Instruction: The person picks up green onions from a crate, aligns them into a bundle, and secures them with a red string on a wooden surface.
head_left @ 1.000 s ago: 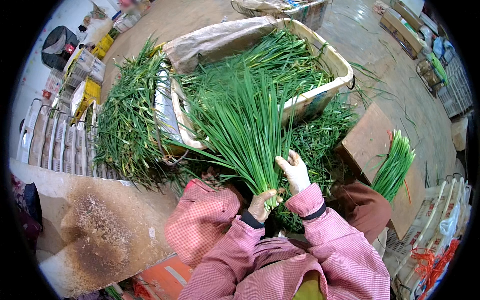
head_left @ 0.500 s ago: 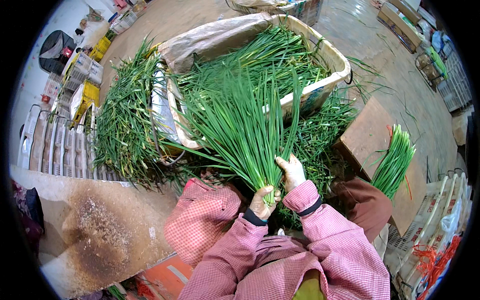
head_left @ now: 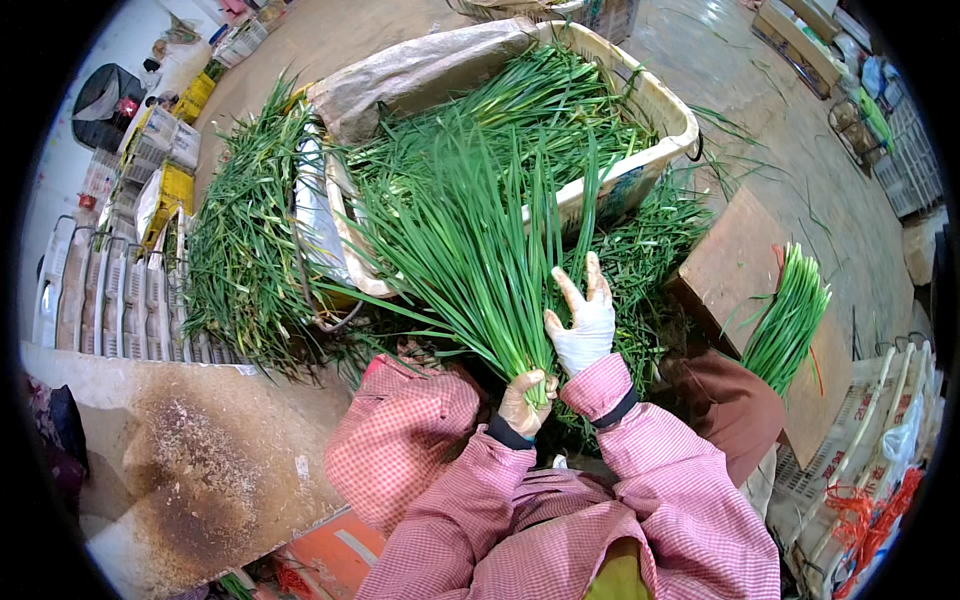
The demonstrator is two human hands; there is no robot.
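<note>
My gloved left hand [head_left: 526, 402] is closed round the lower ends of a bunch of garlic chives [head_left: 480, 270], whose long green leaves fan out up and to the left. Just right of the bunch, my gloved right hand [head_left: 583, 320] holds nothing, its fingers spread and pointing away from me. Behind the bunch stands a white plastic crate [head_left: 678, 140] heaped with loose chives [head_left: 540, 100]; the bunch's leaf tips overlap its near side. On a brown board [head_left: 730, 262] to the right rests a neat bundle of chives [head_left: 788, 320].
A heap of chive leaves [head_left: 250, 230] lies left of the crate, and more trimmings [head_left: 650, 260] cover the ground below it. Red ties [head_left: 868, 525] hang on crates at the lower right. A stained board [head_left: 210, 460] is at my left.
My right hand has let go of the bunch's side and opened, its fingers now spread and raised. The left hand keeps its hold in nearly the same place.
</note>
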